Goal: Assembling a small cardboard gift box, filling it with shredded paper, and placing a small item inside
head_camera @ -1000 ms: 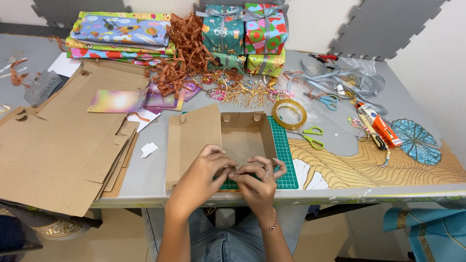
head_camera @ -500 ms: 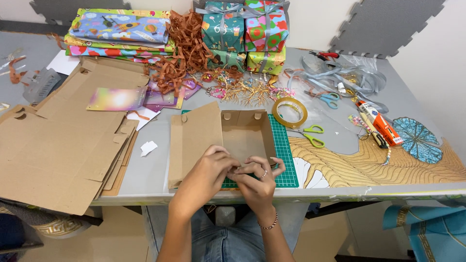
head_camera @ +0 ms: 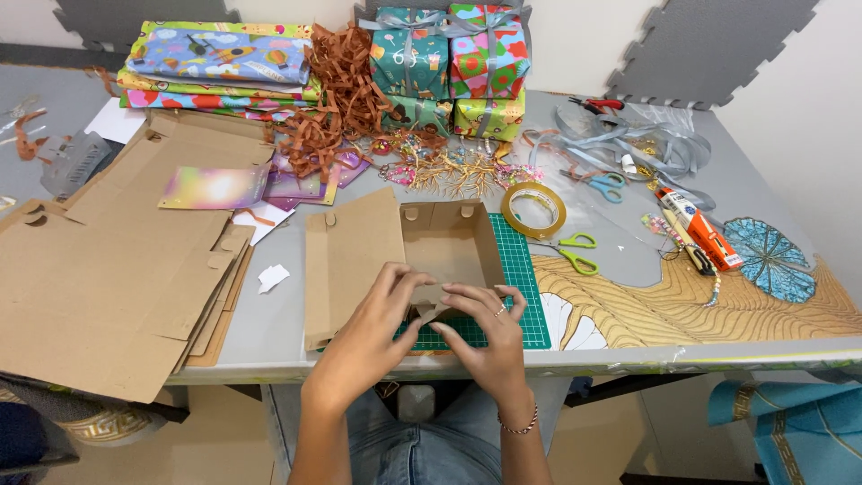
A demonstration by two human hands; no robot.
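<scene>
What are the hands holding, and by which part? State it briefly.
Both the left hand and the right hand pinch the near front flap of the half-folded cardboard box, at its near edge.

Both hands together — fingers [head_camera: 467,296] curled, pinching.

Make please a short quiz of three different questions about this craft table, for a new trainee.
1. True or false: both hands press on the near flap of the cardboard box.
2. Which lies right beside the tape roll? A) green scissors B) a hammer C) a cup
3. Fill in: the box sits partly on a green cutting ____.

Key:
1. True; the left hand and the right hand meet there.
2. A, the green scissors.
3. Mat, the cutting mat.
</scene>
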